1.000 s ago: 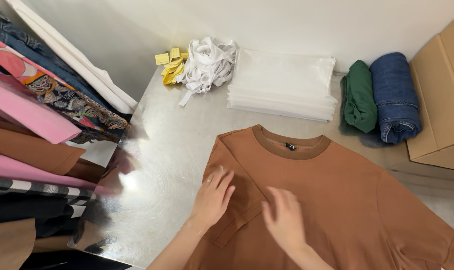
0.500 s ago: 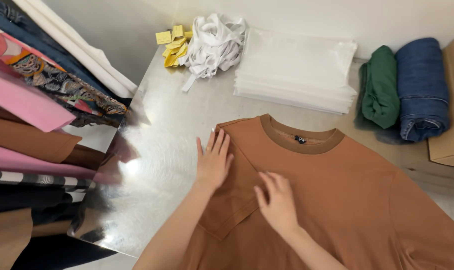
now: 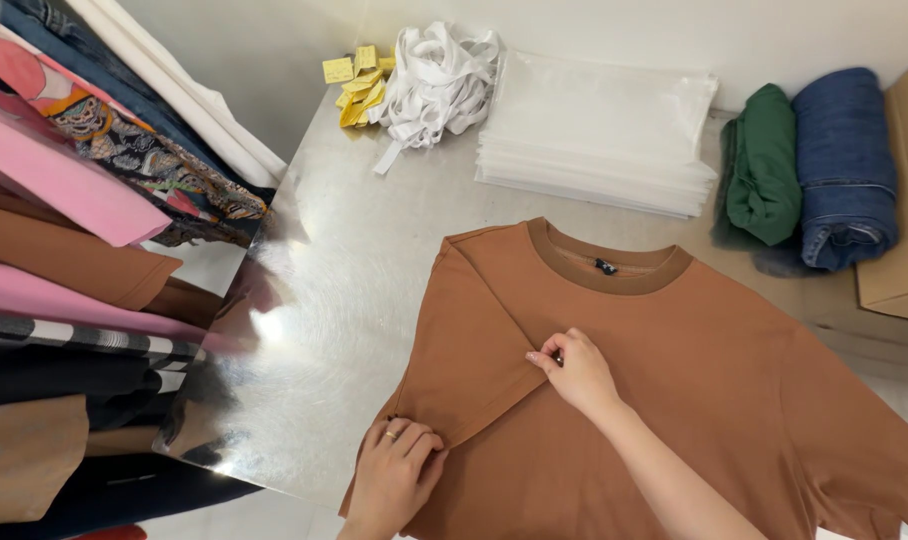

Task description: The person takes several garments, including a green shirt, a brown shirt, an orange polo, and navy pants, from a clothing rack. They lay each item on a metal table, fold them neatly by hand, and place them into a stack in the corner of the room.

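Folding the sleeve of the brown T-shirt (image 3: 674,370) on the metal table (image 3: 374,280)

My left hand (image 3: 399,475) pinches the folded sleeve's corner (fingers closed on cloth), my right hand (image 3: 574,370) pinches the fold's tip on the chest. If one pinch slips on the smooth table, I think the fold opens crooked.

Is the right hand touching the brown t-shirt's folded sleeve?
Touching. In the head view the right hand pinches the edge of the folded sleeve of the brown t-shirt, fingertips on the cloth.

Bare forearms (ring on left hand (image 3: 394,482))
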